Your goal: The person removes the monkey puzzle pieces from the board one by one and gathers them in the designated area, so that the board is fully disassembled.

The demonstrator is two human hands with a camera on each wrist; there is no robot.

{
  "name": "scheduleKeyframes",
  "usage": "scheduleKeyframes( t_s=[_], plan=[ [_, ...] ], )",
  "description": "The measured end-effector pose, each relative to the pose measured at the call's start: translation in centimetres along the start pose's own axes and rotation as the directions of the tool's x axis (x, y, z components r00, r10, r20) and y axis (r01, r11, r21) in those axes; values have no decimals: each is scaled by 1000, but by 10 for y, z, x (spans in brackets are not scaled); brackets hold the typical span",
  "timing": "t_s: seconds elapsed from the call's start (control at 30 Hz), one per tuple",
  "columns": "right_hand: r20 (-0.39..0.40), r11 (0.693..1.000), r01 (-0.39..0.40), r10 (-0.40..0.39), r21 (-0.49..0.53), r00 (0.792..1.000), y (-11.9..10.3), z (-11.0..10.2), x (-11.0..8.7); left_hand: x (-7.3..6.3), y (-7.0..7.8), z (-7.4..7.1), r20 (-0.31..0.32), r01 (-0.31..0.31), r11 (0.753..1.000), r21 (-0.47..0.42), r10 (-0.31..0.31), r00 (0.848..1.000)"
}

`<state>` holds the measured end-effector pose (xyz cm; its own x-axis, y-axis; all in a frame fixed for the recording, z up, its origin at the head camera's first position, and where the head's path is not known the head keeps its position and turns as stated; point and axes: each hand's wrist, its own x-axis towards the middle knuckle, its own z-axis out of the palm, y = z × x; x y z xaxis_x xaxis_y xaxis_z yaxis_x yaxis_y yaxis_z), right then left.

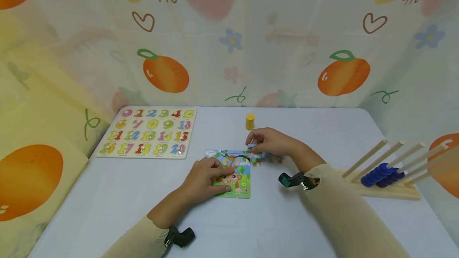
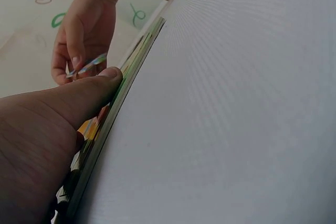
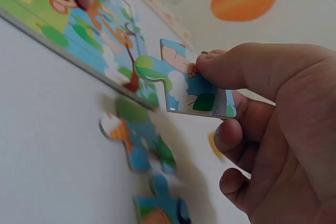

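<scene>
A jigsaw puzzle board (image 1: 242, 186) with a cartoon monkey picture lies on the white table. My left hand (image 1: 205, 180) rests on its left part, hiding some of the picture; in the left wrist view the thumb (image 2: 97, 88) touches near the board's edge. Just past the board's upper right corner is my right hand (image 1: 267, 141). It pinches a puzzle piece (image 3: 184, 85) between thumb and fingers, raised above the table. Blue, green and white show on that piece, with a peach-coloured patch. Loose puzzle pieces (image 3: 142, 135) lie below the right hand, beside the board.
A wooden number board (image 1: 147, 132) lies at the back left. Behind the right hand stands a yellow cylinder (image 1: 250, 122). On the right is a wooden rack (image 1: 391, 190) with slanted pegs and blue rings (image 1: 374, 175). A printed curtain (image 1: 229, 71) surrounds the table.
</scene>
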<state>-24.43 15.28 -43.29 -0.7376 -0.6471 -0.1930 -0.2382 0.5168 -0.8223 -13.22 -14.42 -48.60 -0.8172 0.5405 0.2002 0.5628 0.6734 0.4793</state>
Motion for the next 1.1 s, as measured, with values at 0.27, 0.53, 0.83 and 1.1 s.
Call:
scheduleKeyframes(
  t_s=[0.27,0.53,0.83,1.1],
  plan=[
    [-69,996,-85,85,-1,994,13,-18,-20,0,0,0,-6,-4,1000,-1,4,1000],
    [-83,992,-121,123,29,989,27,-31,-44,-1,2,0,-14,-7,1000,-14,7,1000],
    [-64,979,-201,202,23,977,34,-35,-69,-2,0,0,-21,-2,1000,-10,1,1000],
    [-160,974,-228,223,-12,962,41,-37,-83,-2,0,3,-41,-24,1000,1,24,999]
  ],
)
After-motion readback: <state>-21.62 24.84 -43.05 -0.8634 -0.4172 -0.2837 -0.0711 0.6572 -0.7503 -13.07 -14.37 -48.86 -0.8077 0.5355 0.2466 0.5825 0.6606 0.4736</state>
